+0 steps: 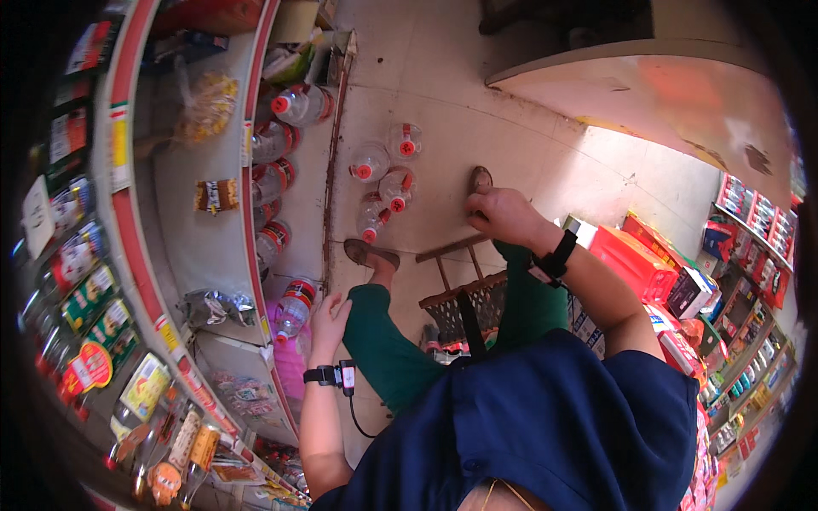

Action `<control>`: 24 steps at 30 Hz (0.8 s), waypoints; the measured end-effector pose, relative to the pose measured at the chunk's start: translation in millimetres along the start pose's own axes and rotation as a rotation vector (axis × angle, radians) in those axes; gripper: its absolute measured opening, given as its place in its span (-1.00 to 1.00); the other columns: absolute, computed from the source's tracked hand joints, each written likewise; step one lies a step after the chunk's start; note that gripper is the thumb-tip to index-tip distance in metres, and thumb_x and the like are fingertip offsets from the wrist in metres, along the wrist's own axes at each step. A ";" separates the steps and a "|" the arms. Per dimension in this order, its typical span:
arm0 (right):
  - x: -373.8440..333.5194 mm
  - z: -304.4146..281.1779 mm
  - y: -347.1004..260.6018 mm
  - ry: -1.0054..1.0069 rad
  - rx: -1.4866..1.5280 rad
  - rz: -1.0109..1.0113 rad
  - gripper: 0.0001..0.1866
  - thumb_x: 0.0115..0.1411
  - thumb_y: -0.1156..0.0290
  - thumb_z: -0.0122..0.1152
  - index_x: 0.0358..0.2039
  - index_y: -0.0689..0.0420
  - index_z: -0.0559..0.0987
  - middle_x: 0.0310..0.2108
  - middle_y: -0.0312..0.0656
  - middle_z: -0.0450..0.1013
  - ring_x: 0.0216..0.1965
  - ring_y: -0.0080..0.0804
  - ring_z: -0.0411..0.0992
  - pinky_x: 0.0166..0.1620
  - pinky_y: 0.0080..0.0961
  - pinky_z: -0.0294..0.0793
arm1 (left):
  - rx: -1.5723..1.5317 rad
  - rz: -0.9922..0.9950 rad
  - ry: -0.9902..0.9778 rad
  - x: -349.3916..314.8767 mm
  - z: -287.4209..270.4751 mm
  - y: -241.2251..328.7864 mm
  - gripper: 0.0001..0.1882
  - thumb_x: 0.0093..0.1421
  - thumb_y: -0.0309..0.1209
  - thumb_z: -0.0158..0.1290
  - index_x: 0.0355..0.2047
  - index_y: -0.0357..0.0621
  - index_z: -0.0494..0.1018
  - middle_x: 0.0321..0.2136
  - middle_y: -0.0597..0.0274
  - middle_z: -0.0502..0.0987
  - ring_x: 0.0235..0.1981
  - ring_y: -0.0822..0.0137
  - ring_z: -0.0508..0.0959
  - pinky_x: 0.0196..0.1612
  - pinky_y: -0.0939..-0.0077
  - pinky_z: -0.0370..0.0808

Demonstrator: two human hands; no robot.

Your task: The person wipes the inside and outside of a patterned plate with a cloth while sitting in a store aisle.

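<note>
Your left hand point(326, 317) sits left of centre in the frame, its fingers wrapped around a clear plastic bottle with a red cap and label point(294, 308), held right at the edge of the bottom shelf point(308, 213). So that bottle is in your grip and not yet standing on its own. Your right hand point(501, 213) is up at centre frame, loosely curled and resting near your knee; it holds nothing that I can see, though the fingers are partly turned away.

Judging by how things lie, you look partway through. A row of the same red-capped bottles point(274, 183) already lines the bottom shelf, running from the middle of the frame toward the top (one larger bottle lies at the far end). Four more bottles point(385, 179) stand in a cluster on the tiled floor point(511, 128), just above your sandalled foot point(370, 254) — these seem to be what is left. The stool point(464, 302) you sit on shows between your legs, lower centre.

The upper shelves at far left carry packets and jars — untouched — and red boxes point(635, 260) are stacked on the right.
</note>
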State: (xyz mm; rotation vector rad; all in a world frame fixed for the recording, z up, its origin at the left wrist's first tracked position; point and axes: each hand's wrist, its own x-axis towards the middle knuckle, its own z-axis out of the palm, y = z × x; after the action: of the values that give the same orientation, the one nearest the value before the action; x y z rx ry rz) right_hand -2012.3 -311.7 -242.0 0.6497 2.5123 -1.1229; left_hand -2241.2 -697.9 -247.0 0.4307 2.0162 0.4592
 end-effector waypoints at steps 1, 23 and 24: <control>7.6 13.7 15.2 -0.045 -0.020 0.019 -0.76 0.05 0.24 0.19 -0.34 0.11 0.54 -0.38 -0.11 0.45 -0.31 -0.08 0.48 -0.26 -0.18 0.50 | 0.060 0.010 0.066 5.5 11.6 -15.6 -0.67 0.19 -0.32 0.14 -0.12 -0.30 0.48 -0.19 0.00 0.56 -0.13 0.16 0.55 -0.04 0.39 0.45; 86.2 164.1 79.3 0.057 -0.051 -0.206 -0.76 0.11 0.31 0.20 -0.24 0.15 0.54 -0.35 -0.07 0.46 -0.36 -0.10 0.48 -0.26 -0.25 0.47 | 0.451 0.054 0.749 13.9 89.5 -175.5 -0.88 0.18 -0.39 0.07 -0.40 -0.19 0.49 -0.36 0.11 0.55 -0.26 0.06 0.52 -0.16 0.29 0.42; 81.7 166.2 71.9 0.057 -0.047 -0.237 -0.75 0.12 0.28 0.21 -0.25 0.16 0.53 -0.34 -0.05 0.47 -0.32 -0.07 0.49 -0.24 -0.22 0.48 | 0.459 0.076 0.765 8.6 91.1 -177.9 -0.87 0.18 -0.38 0.08 -0.41 -0.18 0.49 -0.37 0.11 0.55 -0.27 0.05 0.52 -0.17 0.29 0.42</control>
State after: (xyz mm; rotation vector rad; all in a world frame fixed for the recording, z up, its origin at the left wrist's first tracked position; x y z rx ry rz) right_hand -2028.1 -373.0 -430.3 0.3826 2.7109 -1.1321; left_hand -2183.7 -834.9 -380.9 0.6834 2.8737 0.2079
